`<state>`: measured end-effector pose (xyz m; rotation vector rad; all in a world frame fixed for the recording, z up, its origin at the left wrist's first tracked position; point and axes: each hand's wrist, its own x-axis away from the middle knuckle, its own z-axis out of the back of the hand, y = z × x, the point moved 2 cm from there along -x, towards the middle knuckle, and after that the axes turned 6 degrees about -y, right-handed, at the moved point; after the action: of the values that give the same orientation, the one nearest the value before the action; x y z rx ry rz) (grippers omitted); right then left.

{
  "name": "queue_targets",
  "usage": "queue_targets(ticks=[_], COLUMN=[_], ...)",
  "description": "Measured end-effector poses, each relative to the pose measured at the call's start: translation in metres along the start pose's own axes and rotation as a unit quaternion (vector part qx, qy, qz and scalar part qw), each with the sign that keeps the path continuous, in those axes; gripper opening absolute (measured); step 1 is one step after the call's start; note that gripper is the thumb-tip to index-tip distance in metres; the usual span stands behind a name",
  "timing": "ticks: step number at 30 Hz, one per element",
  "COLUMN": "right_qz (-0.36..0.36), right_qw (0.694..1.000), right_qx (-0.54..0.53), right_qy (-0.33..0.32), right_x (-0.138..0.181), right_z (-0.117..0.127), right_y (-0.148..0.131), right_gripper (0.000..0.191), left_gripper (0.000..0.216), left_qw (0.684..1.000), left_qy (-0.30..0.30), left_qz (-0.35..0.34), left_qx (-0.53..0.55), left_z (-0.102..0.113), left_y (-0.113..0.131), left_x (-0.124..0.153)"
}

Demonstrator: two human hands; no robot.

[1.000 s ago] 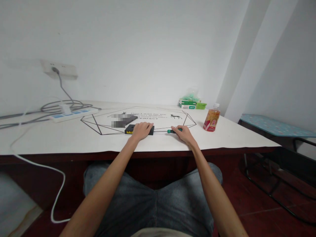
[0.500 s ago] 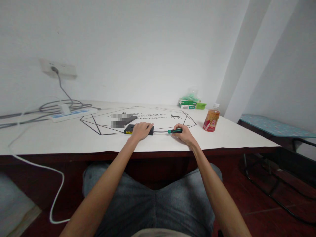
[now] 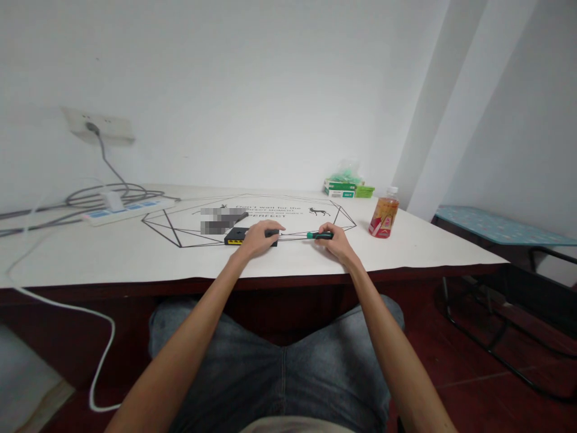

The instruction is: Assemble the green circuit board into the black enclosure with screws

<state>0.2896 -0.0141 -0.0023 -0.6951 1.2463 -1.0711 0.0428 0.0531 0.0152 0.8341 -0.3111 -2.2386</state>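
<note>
My left hand [image 3: 256, 239] lies over the right part of a black network switch [image 3: 235, 233] with a row of yellow ports on its near side. Its fingers curve around the switch, and the palm hides much of that box. To the right, my right hand [image 3: 337, 242] is closed on the handle of a screwdriver [image 3: 321, 235], black with a green end. The screwdriver points left toward the switch, a short gap away. Its thin shaft is hard to tell from the printed lines on the table.
Behind the switch lies a dark, partly pixelated object [image 3: 238, 218]. A drink bottle [image 3: 384, 213] stands at the right, with green boxes [image 3: 341, 186] near the wall. A power strip [image 3: 130, 212] and cables [image 3: 85, 195] occupy the left of the white table [image 3: 428, 252].
The fingers of my left hand have shifted on the switch, showing a dark gap by the fingertips. My right hand still holds the screwdriver in nearly the same spot. The view has shifted slightly.
</note>
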Motion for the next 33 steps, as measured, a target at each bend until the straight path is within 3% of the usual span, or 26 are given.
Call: queue_targets(ticks=[20, 33], right_qz=[-0.003, 0.015], right_qw=[1.000, 1.000], right_qx=[0.002, 0.019], right_qy=[-0.004, -0.007], right_x=[-0.0003, -0.0016], right_z=[0.0008, 0.0014], right_y=[0.0026, 0.0058], right_gripper=[0.029, 0.027], left_gripper=[0.022, 0.023], left_qw=[1.000, 1.000], left_qy=[0.008, 0.004], left_qz=[0.013, 0.008], left_qx=[0.024, 0.027], left_z=[-0.0049, -0.0019], left_y=[-0.0084, -0.0013], left_x=[-0.0005, 0.0020])
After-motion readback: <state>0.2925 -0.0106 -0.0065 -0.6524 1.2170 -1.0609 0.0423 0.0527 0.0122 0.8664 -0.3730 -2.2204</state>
